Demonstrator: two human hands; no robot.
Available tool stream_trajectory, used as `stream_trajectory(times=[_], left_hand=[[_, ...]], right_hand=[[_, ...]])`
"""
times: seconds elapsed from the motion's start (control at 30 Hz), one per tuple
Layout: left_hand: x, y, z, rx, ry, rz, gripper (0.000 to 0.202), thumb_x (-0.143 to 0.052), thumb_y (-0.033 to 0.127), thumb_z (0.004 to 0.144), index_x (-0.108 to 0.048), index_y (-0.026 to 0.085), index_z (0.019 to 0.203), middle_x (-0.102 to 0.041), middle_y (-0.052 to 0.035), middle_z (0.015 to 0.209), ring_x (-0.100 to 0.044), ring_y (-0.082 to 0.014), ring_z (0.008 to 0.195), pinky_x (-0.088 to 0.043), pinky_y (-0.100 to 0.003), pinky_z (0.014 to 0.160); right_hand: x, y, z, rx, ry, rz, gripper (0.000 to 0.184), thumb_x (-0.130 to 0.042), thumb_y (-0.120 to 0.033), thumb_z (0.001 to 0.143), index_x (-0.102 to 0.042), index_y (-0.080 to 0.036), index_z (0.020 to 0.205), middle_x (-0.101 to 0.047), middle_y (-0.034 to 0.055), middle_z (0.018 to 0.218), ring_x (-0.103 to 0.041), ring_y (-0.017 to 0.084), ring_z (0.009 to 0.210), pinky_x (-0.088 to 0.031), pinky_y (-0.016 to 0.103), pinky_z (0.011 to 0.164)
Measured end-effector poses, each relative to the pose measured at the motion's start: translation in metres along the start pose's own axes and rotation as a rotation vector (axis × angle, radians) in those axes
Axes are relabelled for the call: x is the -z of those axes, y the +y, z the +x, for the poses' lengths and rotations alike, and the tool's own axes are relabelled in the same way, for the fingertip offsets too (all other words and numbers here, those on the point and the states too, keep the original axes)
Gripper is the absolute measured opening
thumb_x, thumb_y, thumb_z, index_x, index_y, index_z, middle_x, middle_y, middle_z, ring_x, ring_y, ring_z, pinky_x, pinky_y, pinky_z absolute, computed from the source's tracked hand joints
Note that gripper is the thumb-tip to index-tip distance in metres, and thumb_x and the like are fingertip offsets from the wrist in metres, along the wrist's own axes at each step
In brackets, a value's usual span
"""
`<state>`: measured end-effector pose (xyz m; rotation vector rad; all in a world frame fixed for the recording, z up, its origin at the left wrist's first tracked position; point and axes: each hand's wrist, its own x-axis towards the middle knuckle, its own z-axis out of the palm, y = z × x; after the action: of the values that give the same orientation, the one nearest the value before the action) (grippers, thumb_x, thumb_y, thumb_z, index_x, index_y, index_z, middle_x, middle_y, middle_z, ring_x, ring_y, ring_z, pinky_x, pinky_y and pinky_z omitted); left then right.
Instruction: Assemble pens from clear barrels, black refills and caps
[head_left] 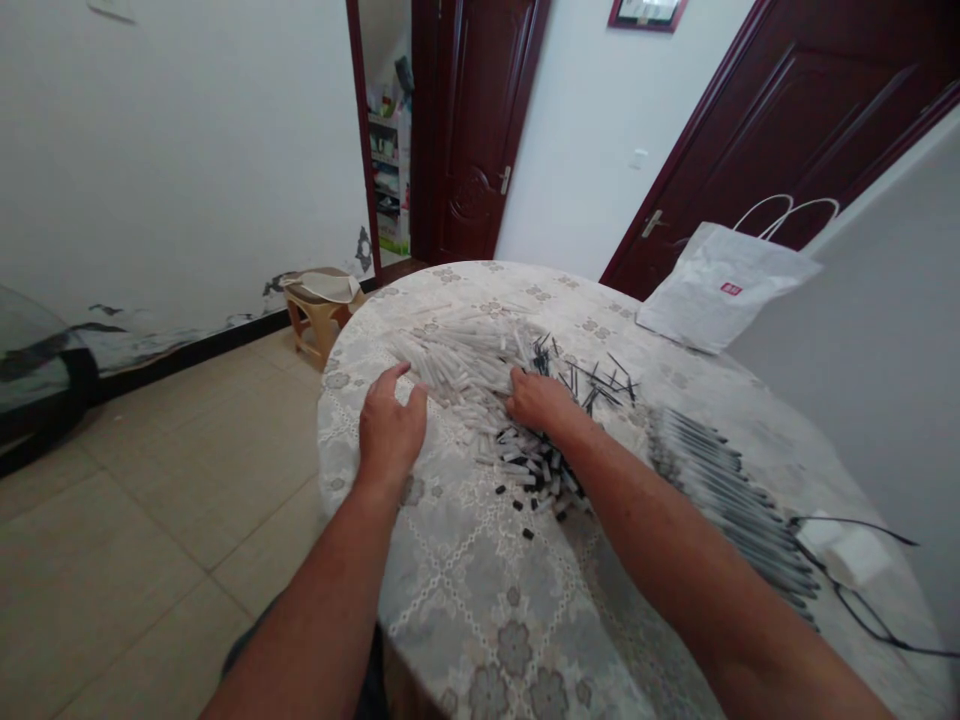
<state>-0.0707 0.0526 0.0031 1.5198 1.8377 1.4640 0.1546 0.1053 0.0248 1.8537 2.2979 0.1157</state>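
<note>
Pale walls, dark red doors (480,130) at the far side, tiled floor (142,520) to the left. Wall paint peels low down on the left, beside a small stool (322,320) bearing a light-coloured item. We note a round counter (442,600) under a patterned, flowered cloth.

Main heap: slender whitish tubes (450,350) lie loose across the middle of the counter, mostly side by side at the far left, more jumbled toward us. Short white and black pieces (536,465) crowd the near right of the heap; several small black ones sit apart on the cloth, nearer us. Thin black rods (600,385) are scattered to the right of the tubes.

Our left hand (391,425) is open, thumb and fingers apart, at the left edge of the tubes. Our right hand (538,400) reaches into the heap, fingers curled, between the tubes and the black rods; we cannot tell whether it grips anything.

Farther right, grey pen-like sticks (731,500) lie in a slanting row. Near right of these: dark-framed glasses (862,610) beside a white item (859,555). White bag (709,285) with looped handles stands at the far right edge.
</note>
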Motion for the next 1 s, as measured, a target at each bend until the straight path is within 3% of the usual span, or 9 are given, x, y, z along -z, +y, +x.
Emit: stream_trajectory(times=[0.1, 0.27, 0.37, 0.5, 0.67, 0.83, 0.9, 1.0], left_hand=[[-0.018, -0.019, 0.016, -0.141, -0.074, 0.249, 0.053, -0.061, 0.034, 0.088, -0.059, 0.015, 0.138, -0.058, -0.0186, 0.143, -0.049, -0.0352, 0.138, -0.039, -0.048, 0.115], [-0.043, -0.031, 0.021, -0.275, -0.305, 0.496, 0.054, -0.059, 0.042, 0.092, -0.059, 0.010, 0.136, -0.056, -0.0238, 0.142, -0.051, -0.0376, 0.135, -0.038, -0.050, 0.114], [-0.047, -0.031, 0.020, -0.375, -0.375, 0.507, 0.055, -0.060, 0.039, 0.090, -0.058, 0.009, 0.136, -0.049, -0.0252, 0.149, -0.046, -0.0384, 0.139, -0.036, -0.050, 0.116], [-0.048, -0.033, 0.019, -0.497, -0.475, 0.431, 0.050, -0.057, 0.034, 0.092, -0.058, 0.011, 0.136, -0.050, -0.0206, 0.149, -0.045, -0.0334, 0.141, -0.035, -0.044, 0.119], [-0.053, -0.033, 0.016, -0.519, -0.518, 0.328, 0.048, -0.053, 0.030, 0.093, -0.059, 0.011, 0.136, -0.052, -0.0191, 0.148, -0.045, -0.0304, 0.143, -0.034, -0.040, 0.121], [-0.052, -0.030, 0.013, -0.500, -0.454, 0.262, 0.042, -0.052, 0.026, 0.092, -0.063, 0.013, 0.130, -0.058, -0.0182, 0.142, -0.050, -0.0296, 0.138, -0.038, -0.043, 0.119], [-0.046, -0.029, 0.015, -0.460, -0.345, 0.256, 0.040, -0.051, 0.025, 0.092, -0.064, 0.014, 0.128, -0.058, -0.0181, 0.139, -0.051, -0.0294, 0.137, -0.038, -0.044, 0.118], [-0.033, -0.033, 0.025, -0.333, -0.095, 0.328, 0.042, -0.053, 0.026, 0.092, -0.061, 0.012, 0.132, -0.050, -0.0219, 0.148, -0.043, -0.0337, 0.143, -0.033, -0.049, 0.120]], right_hand=[[0.003, 0.002, -0.008, -0.008, -0.007, -0.012, 0.031, -0.046, -0.024, 0.096, -0.051, -0.013, 0.124, -0.071, 0.0197, 0.115, -0.071, 0.030, 0.106, -0.053, 0.038, 0.089], [0.004, 0.005, -0.027, -0.019, -0.007, -0.026, 0.026, -0.046, -0.023, 0.095, -0.054, -0.014, 0.119, -0.073, 0.0194, 0.112, -0.072, 0.030, 0.104, -0.053, 0.039, 0.087], [0.004, 0.004, -0.043, -0.038, 0.014, -0.023, 0.026, -0.046, -0.023, 0.094, -0.054, -0.014, 0.117, -0.073, 0.0194, 0.109, -0.073, 0.030, 0.100, -0.054, 0.039, 0.085], [0.004, -0.003, -0.068, -0.091, 0.027, 0.008, 0.023, -0.048, -0.023, 0.094, -0.057, -0.013, 0.112, -0.073, 0.0191, 0.106, -0.073, 0.028, 0.098, -0.054, 0.035, 0.082], [0.000, -0.011, -0.100, -0.150, 0.038, 0.012, 0.022, -0.048, -0.025, 0.095, -0.059, -0.013, 0.109, -0.068, 0.0197, 0.110, -0.073, 0.028, 0.095, -0.055, 0.034, 0.077], [-0.011, -0.018, -0.126, -0.172, 0.120, 0.039, 0.022, -0.044, -0.031, 0.100, -0.057, -0.017, 0.112, -0.063, 0.0151, 0.111, -0.071, 0.025, 0.088, -0.052, 0.030, 0.069], [-0.017, -0.020, -0.133, -0.193, 0.143, 0.056, 0.026, -0.042, -0.036, 0.102, -0.056, -0.019, 0.117, -0.061, 0.0139, 0.112, -0.070, 0.023, 0.086, -0.051, 0.029, 0.066], [-0.023, -0.022, -0.143, -0.200, 0.168, 0.076, 0.033, -0.039, -0.037, 0.105, -0.053, -0.019, 0.128, -0.060, 0.0136, 0.114, -0.069, 0.023, 0.087, -0.050, 0.029, 0.065]])
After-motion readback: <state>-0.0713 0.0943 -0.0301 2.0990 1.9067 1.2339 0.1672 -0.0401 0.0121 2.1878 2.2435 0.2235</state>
